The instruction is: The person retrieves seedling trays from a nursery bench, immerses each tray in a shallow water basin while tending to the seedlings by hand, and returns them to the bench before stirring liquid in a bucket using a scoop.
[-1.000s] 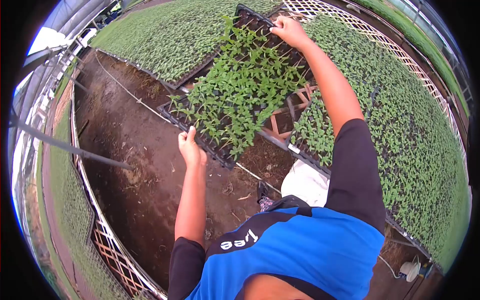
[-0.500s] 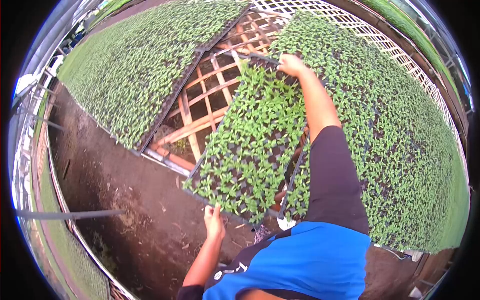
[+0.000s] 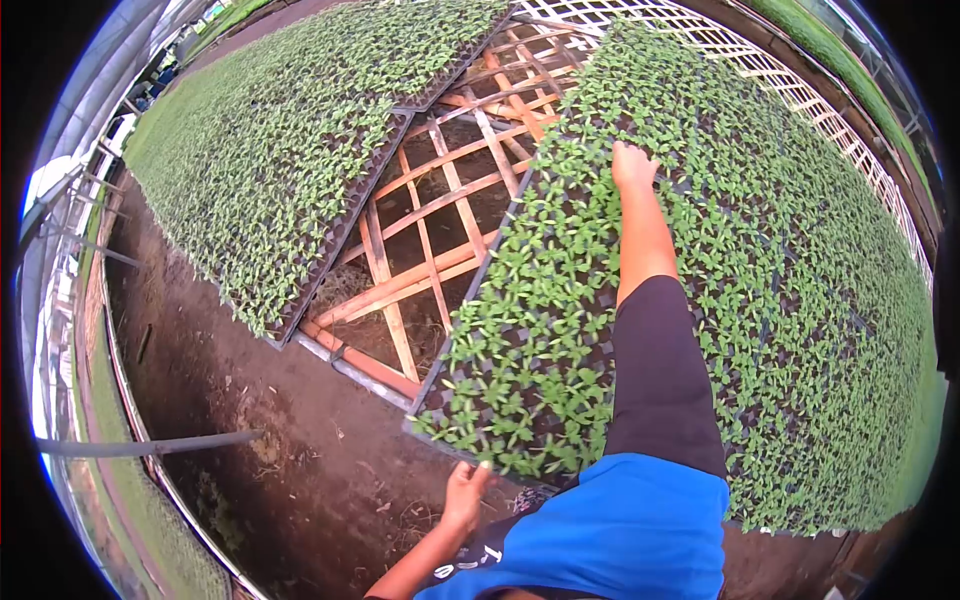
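Note:
A black seedling tray (image 3: 428, 392) full of young green plants lies on the slatted bench, close against the trays to its right. My left hand (image 3: 466, 497) is just below the tray's near edge, its thumb and fingers apart with nothing visible between them. Reaching over the plants, my right hand (image 3: 634, 167) has its fingers curled down around the tray's far end. Leaves and the hand itself hide the rim there, so the exact contact is not visible.
Crossed wooden slats (image 3: 425, 232) of the bench show to the tray's left. Beyond them is another bed of seedling trays (image 3: 290, 170). More seedlings (image 3: 800, 300) spread across the right. Bare soil (image 3: 290, 430) lies in front, with a grey pole (image 3: 150, 447) at left.
The tray has moved right, and the gap between it and the neighbouring trays has closed. My right hand has moved right with it. My left hand has come slightly away from the near edge.

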`<action>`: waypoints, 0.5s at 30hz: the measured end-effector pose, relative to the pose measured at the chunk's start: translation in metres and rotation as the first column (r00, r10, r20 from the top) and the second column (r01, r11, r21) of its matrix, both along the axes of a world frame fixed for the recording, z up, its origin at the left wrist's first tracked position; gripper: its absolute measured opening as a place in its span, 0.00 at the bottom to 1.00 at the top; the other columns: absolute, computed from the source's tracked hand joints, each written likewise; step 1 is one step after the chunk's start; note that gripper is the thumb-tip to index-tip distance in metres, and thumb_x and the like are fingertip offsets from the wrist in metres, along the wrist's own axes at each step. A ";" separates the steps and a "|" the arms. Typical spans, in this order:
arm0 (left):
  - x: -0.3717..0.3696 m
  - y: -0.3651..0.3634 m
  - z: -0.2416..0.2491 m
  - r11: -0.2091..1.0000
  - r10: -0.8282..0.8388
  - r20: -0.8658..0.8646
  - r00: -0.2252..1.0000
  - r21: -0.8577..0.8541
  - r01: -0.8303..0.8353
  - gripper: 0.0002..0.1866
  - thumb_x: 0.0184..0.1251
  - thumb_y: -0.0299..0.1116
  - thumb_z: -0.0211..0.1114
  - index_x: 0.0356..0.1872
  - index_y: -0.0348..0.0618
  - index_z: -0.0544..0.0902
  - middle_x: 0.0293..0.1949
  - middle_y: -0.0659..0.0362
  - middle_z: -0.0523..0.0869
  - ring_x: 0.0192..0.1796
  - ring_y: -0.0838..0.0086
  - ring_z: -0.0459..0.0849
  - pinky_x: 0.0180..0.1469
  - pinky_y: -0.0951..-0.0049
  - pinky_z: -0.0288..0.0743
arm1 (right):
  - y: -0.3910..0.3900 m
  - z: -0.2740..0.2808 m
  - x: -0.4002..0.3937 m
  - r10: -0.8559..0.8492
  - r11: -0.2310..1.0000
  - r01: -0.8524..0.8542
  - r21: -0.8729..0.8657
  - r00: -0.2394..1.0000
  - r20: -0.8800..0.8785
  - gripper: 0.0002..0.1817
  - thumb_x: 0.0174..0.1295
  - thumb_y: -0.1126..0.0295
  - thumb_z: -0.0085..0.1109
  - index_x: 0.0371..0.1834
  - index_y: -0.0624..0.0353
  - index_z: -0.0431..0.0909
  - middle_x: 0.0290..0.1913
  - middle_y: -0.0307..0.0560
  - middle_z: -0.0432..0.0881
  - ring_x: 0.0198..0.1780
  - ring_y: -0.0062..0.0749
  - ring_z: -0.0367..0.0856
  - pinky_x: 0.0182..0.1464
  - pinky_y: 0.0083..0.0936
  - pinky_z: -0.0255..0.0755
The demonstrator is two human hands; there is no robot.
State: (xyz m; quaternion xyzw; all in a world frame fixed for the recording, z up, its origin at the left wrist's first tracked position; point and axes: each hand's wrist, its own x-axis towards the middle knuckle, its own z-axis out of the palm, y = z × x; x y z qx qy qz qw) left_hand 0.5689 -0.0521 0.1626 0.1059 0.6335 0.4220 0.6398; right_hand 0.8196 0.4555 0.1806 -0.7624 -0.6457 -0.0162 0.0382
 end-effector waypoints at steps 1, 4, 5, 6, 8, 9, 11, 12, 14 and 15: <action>0.009 0.007 0.004 0.997 0.075 -0.026 0.997 0.003 -0.075 0.06 0.61 0.33 0.59 0.32 0.42 0.74 0.33 0.65 0.76 0.33 0.82 0.73 0.34 0.79 0.71 | 0.002 -0.001 0.001 -0.030 0.999 0.030 -0.016 0.999 0.011 0.15 0.62 0.66 0.37 0.50 0.47 0.70 0.51 0.43 0.74 0.54 0.35 0.71 0.55 0.50 0.55; -0.009 0.002 -0.024 0.999 -0.047 -0.133 0.990 -0.009 0.047 0.07 0.60 0.32 0.59 0.32 0.40 0.74 0.34 0.62 0.77 0.34 0.82 0.73 0.33 0.80 0.70 | 0.004 -0.005 0.005 -0.067 0.998 0.066 0.006 0.997 0.039 0.15 0.61 0.69 0.37 0.48 0.47 0.71 0.50 0.43 0.74 0.53 0.36 0.72 0.55 0.55 0.55; -0.012 -0.006 -0.040 0.997 -0.041 -0.182 0.982 0.052 0.051 0.07 0.60 0.31 0.59 0.32 0.39 0.74 0.34 0.61 0.78 0.32 0.81 0.74 0.32 0.80 0.69 | 0.003 -0.007 0.008 -0.045 0.997 0.046 0.070 0.999 -0.019 0.14 0.59 0.69 0.43 0.47 0.47 0.73 0.49 0.42 0.74 0.52 0.36 0.72 0.54 0.51 0.58; -0.013 -0.005 -0.033 0.998 -0.049 -0.136 0.990 0.031 0.053 0.07 0.60 0.32 0.60 0.32 0.41 0.74 0.32 0.61 0.78 0.31 0.81 0.75 0.32 0.79 0.69 | -0.004 -0.003 0.007 0.002 0.990 0.000 0.143 1.000 -0.010 0.13 0.58 0.68 0.45 0.46 0.46 0.73 0.49 0.42 0.74 0.52 0.35 0.72 0.53 0.50 0.59; -0.015 0.006 -0.022 0.997 -0.072 -0.036 0.997 -0.002 0.072 0.08 0.59 0.34 0.61 0.32 0.43 0.73 0.28 0.62 0.77 0.29 0.79 0.76 0.31 0.77 0.70 | -0.017 0.011 0.006 0.082 0.953 -0.086 0.290 0.996 0.024 0.13 0.56 0.67 0.50 0.45 0.46 0.74 0.49 0.41 0.74 0.51 0.35 0.71 0.52 0.46 0.61; -0.015 0.008 -0.021 0.997 -0.081 -0.027 0.996 -0.007 0.081 0.07 0.60 0.33 0.60 0.32 0.42 0.73 0.29 0.61 0.78 0.28 0.79 0.77 0.31 0.78 0.70 | -0.026 0.017 0.004 0.128 0.916 -0.119 0.382 0.992 0.002 0.13 0.53 0.66 0.55 0.44 0.46 0.74 0.48 0.39 0.73 0.51 0.35 0.71 0.50 0.42 0.63; -0.012 0.013 -0.025 0.994 -0.111 -0.004 0.994 -0.017 0.111 0.06 0.61 0.31 0.58 0.32 0.39 0.74 0.32 0.60 0.78 0.27 0.79 0.77 0.30 0.80 0.70 | -0.052 0.041 -0.011 0.205 0.905 -0.173 0.388 0.978 -0.043 0.13 0.53 0.67 0.53 0.42 0.48 0.76 0.49 0.42 0.73 0.52 0.37 0.70 0.52 0.43 0.59; -0.011 0.014 -0.024 0.993 -0.107 0.039 0.993 -0.039 0.109 0.06 0.61 0.31 0.58 0.33 0.40 0.74 0.33 0.59 0.79 0.27 0.79 0.78 0.31 0.80 0.71 | -0.062 0.049 -0.023 0.238 0.902 -0.196 0.385 0.969 -0.064 0.12 0.53 0.67 0.53 0.41 0.47 0.77 0.47 0.42 0.75 0.51 0.37 0.71 0.52 0.41 0.60; -0.013 0.017 -0.023 0.992 -0.086 0.109 0.990 -0.078 0.095 0.06 0.61 0.31 0.57 0.34 0.40 0.74 0.34 0.59 0.79 0.28 0.78 0.78 0.31 0.80 0.71 | -0.088 0.060 -0.053 0.328 0.880 -0.276 0.386 0.942 -0.074 0.10 0.53 0.66 0.53 0.39 0.48 0.78 0.44 0.41 0.75 0.49 0.37 0.73 0.48 0.39 0.64; -0.018 0.016 -0.025 0.986 -0.141 0.121 0.983 -0.073 0.150 0.09 0.61 0.35 0.58 0.36 0.41 0.74 0.35 0.60 0.79 0.30 0.79 0.78 0.33 0.80 0.71 | -0.103 0.064 -0.072 0.383 0.861 -0.320 0.395 0.920 -0.088 0.09 0.52 0.66 0.54 0.37 0.49 0.78 0.44 0.41 0.75 0.48 0.37 0.73 0.47 0.40 0.65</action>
